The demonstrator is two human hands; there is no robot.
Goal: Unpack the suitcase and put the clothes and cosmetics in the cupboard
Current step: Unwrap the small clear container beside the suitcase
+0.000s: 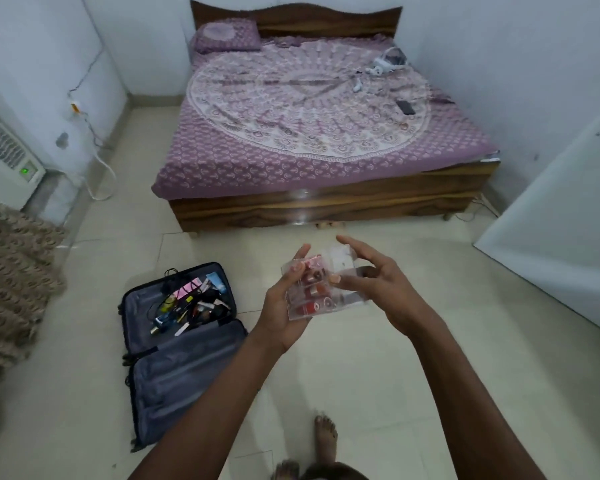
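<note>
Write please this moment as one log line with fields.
left hand: holds clear box of red cosmetics | right hand: touches box | suitcase: open on floor, cosmetics inside

arms: two, bare to the frame edge, no sleeves | left hand (pixel 284 306) | right hand (pixel 388 292) | feet (pixel 326 441): bare
</note>
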